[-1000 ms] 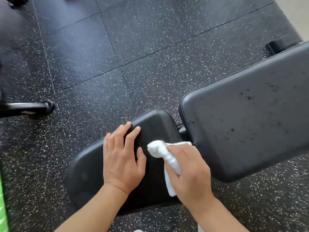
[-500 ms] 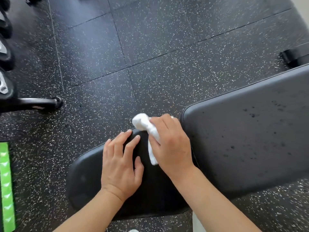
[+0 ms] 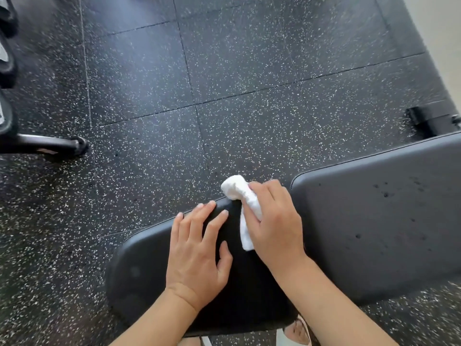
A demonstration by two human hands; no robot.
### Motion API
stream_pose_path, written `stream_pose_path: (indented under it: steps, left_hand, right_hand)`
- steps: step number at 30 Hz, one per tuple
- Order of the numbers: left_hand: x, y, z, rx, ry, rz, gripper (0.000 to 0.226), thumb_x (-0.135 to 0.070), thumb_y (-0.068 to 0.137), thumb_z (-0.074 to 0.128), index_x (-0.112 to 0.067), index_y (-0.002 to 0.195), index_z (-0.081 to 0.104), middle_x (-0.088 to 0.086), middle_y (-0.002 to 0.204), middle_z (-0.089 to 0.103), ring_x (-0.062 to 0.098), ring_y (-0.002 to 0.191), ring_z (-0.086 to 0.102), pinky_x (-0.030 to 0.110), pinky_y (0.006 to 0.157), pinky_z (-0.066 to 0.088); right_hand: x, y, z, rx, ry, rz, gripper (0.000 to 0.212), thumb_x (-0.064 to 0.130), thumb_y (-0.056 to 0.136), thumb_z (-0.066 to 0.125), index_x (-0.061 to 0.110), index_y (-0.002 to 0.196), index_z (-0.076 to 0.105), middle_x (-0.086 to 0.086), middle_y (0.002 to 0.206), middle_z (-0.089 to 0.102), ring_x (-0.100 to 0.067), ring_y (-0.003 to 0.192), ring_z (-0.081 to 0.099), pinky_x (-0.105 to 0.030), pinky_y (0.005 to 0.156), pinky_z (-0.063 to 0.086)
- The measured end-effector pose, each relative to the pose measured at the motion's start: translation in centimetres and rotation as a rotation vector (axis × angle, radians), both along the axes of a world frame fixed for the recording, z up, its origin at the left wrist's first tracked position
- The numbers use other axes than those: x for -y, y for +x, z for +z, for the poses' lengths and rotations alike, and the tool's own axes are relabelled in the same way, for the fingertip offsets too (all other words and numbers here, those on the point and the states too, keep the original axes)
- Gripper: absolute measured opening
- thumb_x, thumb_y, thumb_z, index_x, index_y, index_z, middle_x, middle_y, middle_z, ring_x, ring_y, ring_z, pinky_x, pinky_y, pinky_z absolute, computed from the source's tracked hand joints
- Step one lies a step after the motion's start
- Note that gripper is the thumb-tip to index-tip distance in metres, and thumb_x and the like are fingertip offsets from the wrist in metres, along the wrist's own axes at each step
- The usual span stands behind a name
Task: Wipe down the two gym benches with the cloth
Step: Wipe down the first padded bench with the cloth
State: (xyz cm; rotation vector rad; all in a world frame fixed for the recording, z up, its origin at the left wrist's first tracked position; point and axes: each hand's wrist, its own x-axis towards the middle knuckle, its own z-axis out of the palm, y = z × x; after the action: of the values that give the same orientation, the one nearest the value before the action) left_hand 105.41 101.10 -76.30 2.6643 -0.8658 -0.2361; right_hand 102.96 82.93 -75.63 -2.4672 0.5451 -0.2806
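A black padded gym bench fills the lower part of the head view: a small seat pad (image 3: 139,265) in front of me and a long back pad (image 3: 379,231) stretching to the right, dotted with dark specks. My left hand (image 3: 197,255) lies flat on the seat pad with fingers spread. My right hand (image 3: 274,221) grips a crumpled white cloth (image 3: 240,196) and presses it on the seat pad's far corner, beside the gap to the back pad. Only one bench is visible.
Black speckled rubber floor tiles (image 3: 224,96) surround the bench. A black metal foot of other equipment (image 3: 50,144) lies on the floor at the left, with dark rounded weights at the left edge. A bench foot (image 3: 429,118) shows at the far right. A pale wall is at the top right corner.
My right hand has slid the cloth from the near right side of the seat pad to its far corner. My left hand has stayed flat on the pad.
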Motion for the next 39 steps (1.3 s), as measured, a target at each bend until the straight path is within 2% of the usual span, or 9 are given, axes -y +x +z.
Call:
stream_pose_path:
  steps: [8,15,20,23,25,28,31,36,39]
  left_hand:
    - [-2.2,0.9,1.7,-0.219,-0.169,-0.024,0.058,-0.026,0.088,0.062,-0.026,0.146,0.057,-0.003,0.161,0.042,0.022,0.153,0.035,0.048,0.129,0.023]
    - [-14.0,-0.2,1.4,-0.050,-0.124,0.038,0.045,-0.025,0.091,0.053,-0.024,0.132,0.073,0.007,0.154,0.056,0.027,0.142,0.048,0.055,0.114,0.036]
    - [-18.8,-0.9,1.2,0.008,-0.118,0.086,0.033,-0.036,0.112,0.031,-0.031,0.120,0.062,0.016,0.130,0.071,0.030,0.129,0.051,0.052,0.100,0.046]
    - [-18.9,-1.1,1.4,-0.020,-0.106,0.133,0.034,-0.030,0.100,0.049,-0.023,0.109,0.081,0.020,0.123,0.073,0.032,0.125,0.051,0.063,0.091,0.058]
    - [-18.3,-0.8,1.4,-0.033,-0.102,0.129,0.035,-0.028,0.090,0.056,-0.019,0.108,0.084,0.020,0.126,0.071,0.032,0.126,0.051,0.066,0.091,0.057]
    - [-16.4,-0.6,1.4,-0.034,-0.123,0.090,0.039,-0.029,0.091,0.057,-0.025,0.123,0.079,0.012,0.136,0.068,0.030,0.132,0.051,0.062,0.103,0.045]
    - [-13.5,-0.4,1.3,-0.049,-0.130,0.076,0.045,-0.034,0.094,0.059,-0.032,0.137,0.070,0.003,0.149,0.060,0.028,0.139,0.050,0.061,0.114,0.036]
    - [-8.8,-1.5,0.9,-0.086,-0.084,0.178,0.055,-0.054,0.088,0.067,-0.038,0.141,0.066,-0.001,0.159,0.050,0.033,0.146,0.045,0.072,0.121,0.021]
    - [-7.3,-2.4,0.6,-0.119,-0.115,0.243,0.059,-0.059,0.085,0.068,-0.039,0.140,0.066,-0.001,0.163,0.045,0.035,0.154,0.035,0.067,0.126,0.015]
  right_hand:
    - [-1.9,6.1,1.0,-0.325,-0.218,0.041,0.013,0.034,0.094,0.060,0.022,0.092,0.062,0.006,0.093,0.050,-0.020,0.086,0.050,-0.032,0.061,0.035]
    - [-12.8,9.2,1.8,-0.406,-0.165,0.403,0.024,0.044,0.096,0.048,0.023,0.098,0.060,0.005,0.100,0.053,-0.021,0.092,0.051,-0.033,0.067,0.037]
    - [-21.6,10.5,1.5,-0.385,-0.122,0.537,0.021,0.039,0.092,0.055,0.020,0.091,0.061,0.000,0.096,0.058,-0.024,0.088,0.053,-0.039,0.067,0.045]
    - [-22.7,11.3,1.1,-0.449,-0.113,0.600,0.021,0.039,0.094,0.059,0.018,0.094,0.061,0.000,0.098,0.055,-0.025,0.091,0.052,-0.039,0.066,0.038]
    - [-21.8,11.6,0.8,-0.467,-0.083,0.622,0.022,0.042,0.095,0.057,0.020,0.095,0.060,0.002,0.096,0.052,-0.025,0.092,0.050,-0.037,0.066,0.032]
    - [-18.3,11.2,0.6,-0.462,-0.077,0.616,0.024,0.045,0.093,0.054,0.022,0.089,0.059,0.007,0.089,0.046,-0.023,0.088,0.051,-0.034,0.063,0.031]
    - [-12.5,10.7,0.4,-0.465,-0.118,0.556,0.028,0.051,0.090,0.047,0.027,0.090,0.062,0.007,0.088,0.050,-0.019,0.086,0.053,-0.033,0.060,0.037]
    - [-1.4,9.0,1.1,-0.466,-0.144,0.460,0.031,0.053,0.088,0.045,0.031,0.088,0.067,0.008,0.085,0.051,-0.015,0.082,0.053,-0.035,0.063,0.046]
    - [4.6,8.4,1.1,-0.549,0.043,0.351,0.029,0.055,0.090,0.053,0.029,0.085,0.065,0.007,0.085,0.055,-0.013,0.079,0.057,-0.040,0.070,0.049]
